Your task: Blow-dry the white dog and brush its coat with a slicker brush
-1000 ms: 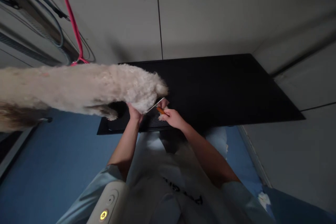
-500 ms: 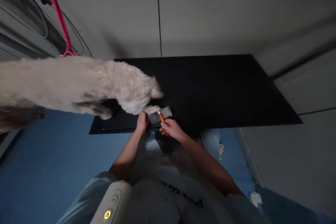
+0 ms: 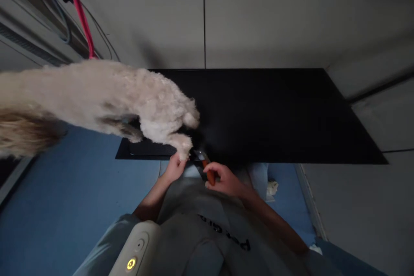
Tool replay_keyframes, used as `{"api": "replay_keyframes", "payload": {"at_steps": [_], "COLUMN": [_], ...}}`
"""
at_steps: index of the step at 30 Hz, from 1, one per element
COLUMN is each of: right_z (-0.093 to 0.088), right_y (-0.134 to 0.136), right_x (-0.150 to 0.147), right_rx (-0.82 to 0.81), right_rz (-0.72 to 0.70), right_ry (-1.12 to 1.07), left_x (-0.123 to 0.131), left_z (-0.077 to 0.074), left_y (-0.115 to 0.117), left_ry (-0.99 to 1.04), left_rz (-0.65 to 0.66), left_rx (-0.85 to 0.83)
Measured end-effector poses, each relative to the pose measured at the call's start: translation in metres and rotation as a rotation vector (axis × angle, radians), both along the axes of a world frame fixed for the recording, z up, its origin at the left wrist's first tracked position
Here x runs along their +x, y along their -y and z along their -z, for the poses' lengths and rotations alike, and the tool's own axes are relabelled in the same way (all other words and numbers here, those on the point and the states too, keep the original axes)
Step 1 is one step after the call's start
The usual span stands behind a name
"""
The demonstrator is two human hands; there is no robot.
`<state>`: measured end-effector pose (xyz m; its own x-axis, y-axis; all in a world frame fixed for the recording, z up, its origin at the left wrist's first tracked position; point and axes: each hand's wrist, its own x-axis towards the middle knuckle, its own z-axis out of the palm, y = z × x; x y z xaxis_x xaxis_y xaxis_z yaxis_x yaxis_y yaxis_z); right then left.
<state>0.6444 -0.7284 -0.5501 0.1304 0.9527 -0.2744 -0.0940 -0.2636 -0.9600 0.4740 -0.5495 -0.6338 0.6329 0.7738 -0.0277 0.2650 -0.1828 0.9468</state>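
A dog (image 3: 97, 90) with pale, curly, close-cut fur stands along the left part of a black grooming table (image 3: 274, 112). One of its legs (image 3: 181, 143) stretches out toward me at the near edge. My left hand (image 3: 175, 168) is closed around the paw end of that leg, with some fingers hidden beneath the fur. Just right of the paw, my right hand (image 3: 224, 179) grips a slicker brush (image 3: 209, 173) by its orange-brown handle. The brush head is tilted nearly edge-on, close to the paw; a small gap appears between them.
A pink leash (image 3: 79, 10) hangs down behind the dog. Hoses and cables (image 3: 35, 21) run at the upper left. Grey wall panels (image 3: 265, 17) rise behind the table. Longer brown fur (image 3: 27, 133) shows at the left. Pale scraps (image 3: 272, 187) lie on the blue floor.
The dog's leg has come farther out over the near edge, with my left hand moving toward me. The brush has pulled back toward me and turned from flat to edge-on.
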Motion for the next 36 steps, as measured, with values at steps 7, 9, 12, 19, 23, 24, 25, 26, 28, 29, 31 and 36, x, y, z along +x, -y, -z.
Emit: {"api": "replay_keyframes", "payload": {"at_steps": [7,9,12,19,23,24,25,26,28,29,31,36], "right_z": [-0.057,-0.065,-0.071,-0.084,-0.085,-0.085,-0.085,-0.084,-0.084,-0.084,-0.085,-0.086], "right_y": [-0.065,-0.065,-0.059,-0.078,-0.088,-0.089,-0.089,-0.088,-0.086,-0.085,-0.083,-0.081], "right_x": [-0.002,-0.006,-0.008,0.001,-0.001,-0.002,-0.002,-0.002,-0.001,-0.001,0.000,-0.002], "right_rx": [0.517,0.554,0.544,0.615,0.630,0.656,0.667,0.658,0.616,0.618,0.670,0.609], "right_rz": [0.186,0.188,0.080,0.157,0.272,0.296,0.240,0.141,0.025,0.071,0.271,-0.016], "right_ry": [0.095,0.109,0.055,0.133,0.172,0.200,0.230,0.252,0.254,0.245,0.267,0.374], "left_x": [-0.046,-0.049,-0.052,-0.050,-0.057,-0.060,-0.062,-0.065,-0.069,-0.070,-0.071,-0.064], "left_z": [-0.073,-0.084,-0.092,-0.090,-0.078,-0.075,-0.073,-0.071,-0.069,-0.069,-0.071,-0.081], "left_y": [0.030,0.028,0.024,0.031,0.033,0.032,0.030,0.028,0.023,0.021,0.018,0.017], "left_ry": [0.095,0.162,0.189,0.487,0.575,0.579,0.574,0.555,0.478,0.432,0.359,0.221], "left_rz": [0.421,0.441,0.471,0.472,0.460,0.447,0.443,0.457,0.488,0.501,0.511,0.458], "left_rx": [-0.412,-0.447,-0.456,-0.611,-0.718,-0.731,-0.739,-0.747,-0.772,-0.790,-0.828,-0.657]}}
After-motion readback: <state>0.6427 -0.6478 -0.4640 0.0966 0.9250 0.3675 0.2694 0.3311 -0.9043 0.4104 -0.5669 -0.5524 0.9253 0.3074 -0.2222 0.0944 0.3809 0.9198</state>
